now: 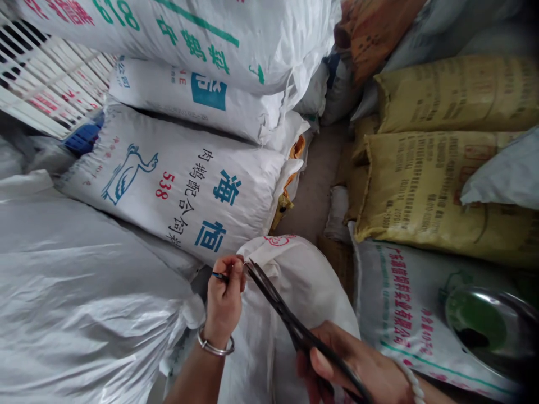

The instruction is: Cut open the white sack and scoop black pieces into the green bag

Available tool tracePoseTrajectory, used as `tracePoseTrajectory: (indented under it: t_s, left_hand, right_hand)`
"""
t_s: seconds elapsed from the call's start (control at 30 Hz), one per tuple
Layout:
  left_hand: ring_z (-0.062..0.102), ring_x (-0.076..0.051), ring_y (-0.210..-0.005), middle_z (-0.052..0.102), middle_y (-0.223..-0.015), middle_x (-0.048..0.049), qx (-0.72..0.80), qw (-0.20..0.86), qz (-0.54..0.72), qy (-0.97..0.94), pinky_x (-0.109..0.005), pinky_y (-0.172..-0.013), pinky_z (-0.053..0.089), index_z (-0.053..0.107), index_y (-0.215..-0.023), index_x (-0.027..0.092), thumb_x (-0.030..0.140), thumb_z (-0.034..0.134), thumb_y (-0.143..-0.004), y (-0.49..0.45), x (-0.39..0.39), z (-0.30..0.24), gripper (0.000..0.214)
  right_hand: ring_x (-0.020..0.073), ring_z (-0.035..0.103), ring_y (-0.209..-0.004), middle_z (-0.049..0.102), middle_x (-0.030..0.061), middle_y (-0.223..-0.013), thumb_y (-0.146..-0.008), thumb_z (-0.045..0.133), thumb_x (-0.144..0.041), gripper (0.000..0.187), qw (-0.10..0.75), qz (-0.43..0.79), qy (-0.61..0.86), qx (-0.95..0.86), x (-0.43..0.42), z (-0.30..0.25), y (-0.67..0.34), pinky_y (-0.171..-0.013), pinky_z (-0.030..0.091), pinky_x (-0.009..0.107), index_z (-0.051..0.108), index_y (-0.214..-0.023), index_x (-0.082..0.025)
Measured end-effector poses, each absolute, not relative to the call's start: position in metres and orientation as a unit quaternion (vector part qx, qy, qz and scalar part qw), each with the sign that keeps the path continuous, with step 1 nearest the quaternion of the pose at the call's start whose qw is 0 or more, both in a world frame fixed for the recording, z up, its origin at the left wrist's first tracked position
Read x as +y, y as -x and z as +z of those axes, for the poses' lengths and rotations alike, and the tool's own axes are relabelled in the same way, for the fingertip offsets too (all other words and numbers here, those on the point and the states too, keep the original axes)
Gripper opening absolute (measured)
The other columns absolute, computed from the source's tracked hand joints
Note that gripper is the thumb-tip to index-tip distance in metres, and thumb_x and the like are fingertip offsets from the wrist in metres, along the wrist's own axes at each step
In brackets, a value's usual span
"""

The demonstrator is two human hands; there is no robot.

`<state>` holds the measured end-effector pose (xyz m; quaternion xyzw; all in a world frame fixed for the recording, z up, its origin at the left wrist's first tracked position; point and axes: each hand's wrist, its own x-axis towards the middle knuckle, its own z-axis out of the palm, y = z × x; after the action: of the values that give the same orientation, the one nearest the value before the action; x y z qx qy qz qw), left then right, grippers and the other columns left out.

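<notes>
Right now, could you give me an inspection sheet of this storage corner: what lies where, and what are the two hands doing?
Surface: bare floor shows only in the gap between the stacks.
Job's things: white woven sack in front of the person; black scissors with blade tips at its top edge.
Clutter: metal bowl resting on a printed sack at the right.
Grippers: left hand pinches the sack's top corner; right hand grips the scissors' handles.
Cables: nothing seen.
Surroundings: goose-print feed sack in the white stack at the left; yellow sacks stacked at the right; white lattice panel at the top left.
</notes>
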<state>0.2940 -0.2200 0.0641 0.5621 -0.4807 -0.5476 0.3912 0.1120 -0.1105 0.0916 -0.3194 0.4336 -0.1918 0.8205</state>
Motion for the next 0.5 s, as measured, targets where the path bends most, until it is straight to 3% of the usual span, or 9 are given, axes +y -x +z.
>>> tracePoseTrajectory:
  t_s: [0.2,0.5]
  left_hand:
    - [0.034,-0.002,-0.044,0.047,-0.065,0.0048,-0.42,0.393,-0.599,-0.557,-0.014,-0.039,0.023,0.048,-0.082,0.016,0.039,0.052,-0.081,-0.295,-0.224,0.063,0.024]
    - [0.035,-0.003,-0.048,0.041,-0.059,0.0065,-0.346,0.392,-0.661,-0.538,-0.012,-0.042,0.025,0.05,-0.084,0.018,0.038,0.056,-0.08,-0.296,-0.22,0.061,0.021]
  right_hand:
    - [0.0072,0.049,-0.046,0.057,0.0076,-0.064,-0.069,0.039,-0.075,0.068,0.824,-0.155,0.328,0.435,-0.114,0.092,-0.102,-0.04,0.033,0.015,0.054,-0.078,-0.009]
    - [0.0079,0.048,-0.046,0.054,0.0056,-0.06,-0.067,0.04,-0.077,0.068,0.834,-0.181,0.339,0.396,-0.137,0.083,-0.113,-0.042,0.034,0.018,0.051,-0.073,-0.011]
